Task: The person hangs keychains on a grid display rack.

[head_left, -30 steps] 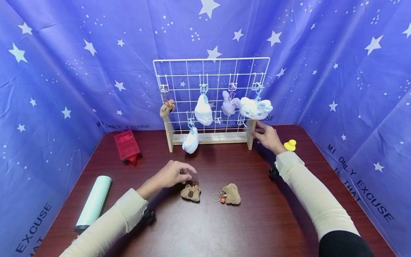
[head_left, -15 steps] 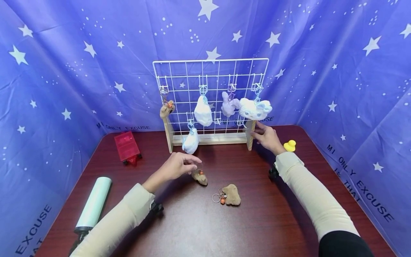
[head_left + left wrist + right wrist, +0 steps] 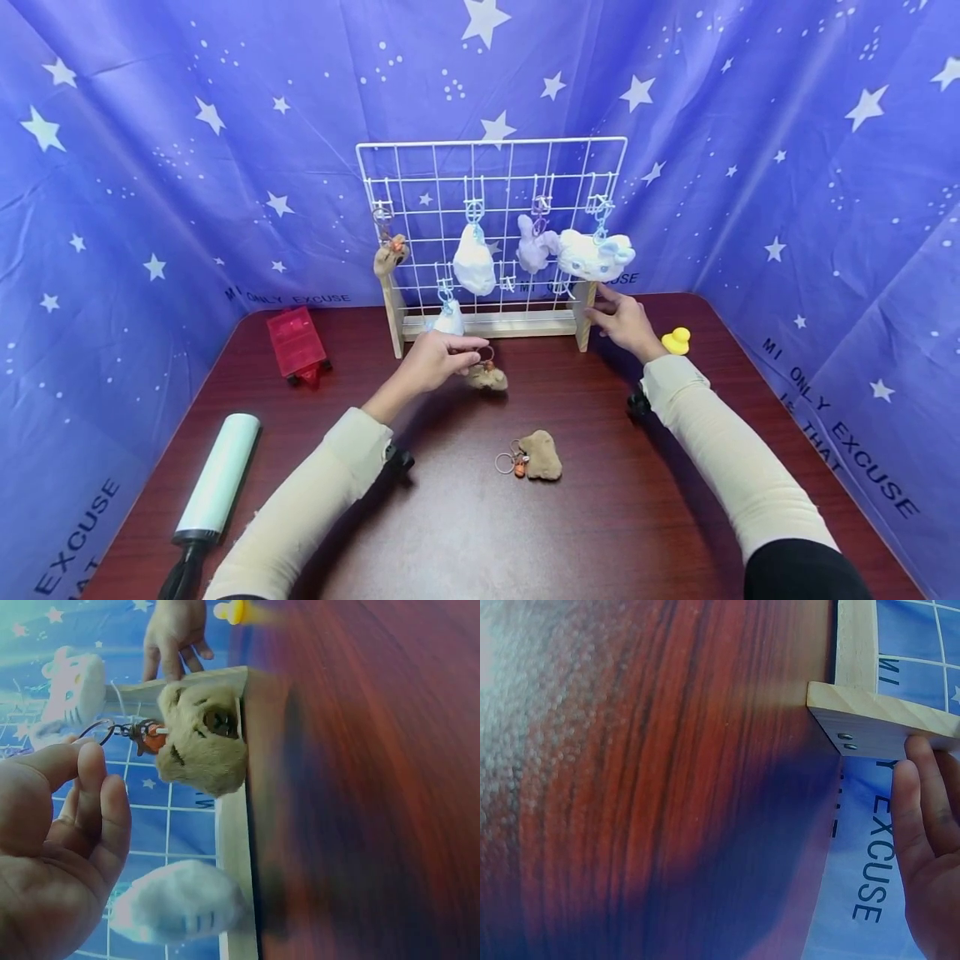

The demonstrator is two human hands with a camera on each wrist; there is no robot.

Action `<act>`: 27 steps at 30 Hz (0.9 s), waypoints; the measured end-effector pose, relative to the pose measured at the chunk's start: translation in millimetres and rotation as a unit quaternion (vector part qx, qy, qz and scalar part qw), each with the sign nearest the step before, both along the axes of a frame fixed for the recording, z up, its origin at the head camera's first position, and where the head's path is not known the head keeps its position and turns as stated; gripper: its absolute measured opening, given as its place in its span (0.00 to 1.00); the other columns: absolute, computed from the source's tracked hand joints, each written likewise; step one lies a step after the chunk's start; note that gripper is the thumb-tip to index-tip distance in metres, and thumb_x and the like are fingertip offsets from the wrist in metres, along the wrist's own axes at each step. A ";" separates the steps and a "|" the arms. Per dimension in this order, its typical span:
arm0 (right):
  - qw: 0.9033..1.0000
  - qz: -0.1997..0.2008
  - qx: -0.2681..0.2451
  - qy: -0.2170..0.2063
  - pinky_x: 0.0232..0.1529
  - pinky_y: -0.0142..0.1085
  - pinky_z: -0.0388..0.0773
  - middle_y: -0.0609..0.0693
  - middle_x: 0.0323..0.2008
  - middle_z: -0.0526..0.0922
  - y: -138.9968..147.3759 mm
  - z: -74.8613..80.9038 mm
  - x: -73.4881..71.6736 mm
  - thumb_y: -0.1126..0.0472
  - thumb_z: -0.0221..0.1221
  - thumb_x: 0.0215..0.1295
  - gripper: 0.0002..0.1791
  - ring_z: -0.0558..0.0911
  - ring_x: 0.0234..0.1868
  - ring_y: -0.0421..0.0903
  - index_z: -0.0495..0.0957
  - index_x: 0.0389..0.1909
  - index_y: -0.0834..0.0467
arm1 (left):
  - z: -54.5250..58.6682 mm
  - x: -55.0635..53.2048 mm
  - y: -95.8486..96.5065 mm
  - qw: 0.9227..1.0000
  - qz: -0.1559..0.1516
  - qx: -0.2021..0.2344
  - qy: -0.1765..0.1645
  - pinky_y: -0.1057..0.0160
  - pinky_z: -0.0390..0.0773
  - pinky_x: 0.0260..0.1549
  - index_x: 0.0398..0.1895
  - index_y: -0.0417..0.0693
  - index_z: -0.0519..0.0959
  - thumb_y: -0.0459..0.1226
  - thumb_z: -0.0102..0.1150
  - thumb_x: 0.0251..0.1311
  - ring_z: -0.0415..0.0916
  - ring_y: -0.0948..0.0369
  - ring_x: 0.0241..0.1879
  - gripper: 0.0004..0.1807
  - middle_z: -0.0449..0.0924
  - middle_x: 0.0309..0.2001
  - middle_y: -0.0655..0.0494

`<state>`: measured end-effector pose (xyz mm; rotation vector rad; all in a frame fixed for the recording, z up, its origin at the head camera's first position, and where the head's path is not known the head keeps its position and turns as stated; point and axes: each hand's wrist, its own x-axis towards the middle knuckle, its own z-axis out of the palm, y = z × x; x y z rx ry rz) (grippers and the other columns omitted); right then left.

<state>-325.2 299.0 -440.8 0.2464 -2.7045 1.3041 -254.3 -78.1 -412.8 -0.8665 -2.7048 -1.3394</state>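
My left hand (image 3: 433,363) pinches the metal ring of a brown plush bear-like keychain (image 3: 490,380) with an orange charm. In the left wrist view the plush (image 3: 206,761) dangles from the ring, clear of the table, in front of the white wire rack. My right hand (image 3: 628,325) rests its fingertips against the outer face of the rack's wooden side post (image 3: 585,321); in the right wrist view those fingers (image 3: 930,802) are fairly straight. A second brown plush keychain (image 3: 542,455) lies on the table, its ring to the left.
The wire rack (image 3: 491,327) carries a brown plush (image 3: 390,257), a white plush (image 3: 475,265), a purple plush (image 3: 534,248) and a white bow-eared plush (image 3: 596,257). A pale plush (image 3: 180,904) hangs lower. Around them: red case (image 3: 296,342), mint pump (image 3: 221,475), yellow duck (image 3: 677,340).
My left hand has lifted the brown plush keychain off the table and carried it forward and right, to just before the rack. My right hand stays at the side post.
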 end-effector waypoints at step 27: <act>1.000 0.004 -0.002 0.000 0.29 0.43 0.90 0.68 0.54 0.84 1.0 -0.2 -0.3 0.58 0.64 0.71 0.39 0.89 0.40 0.56 0.59 0.78 0.60 | 1.5 -37.9 53.5 0.989 0.089 0.115 -0.006 0.75 0.72 0.16 0.54 0.53 0.87 0.40 0.66 0.66 0.84 0.69 0.24 0.14 0.90 0.27 0.49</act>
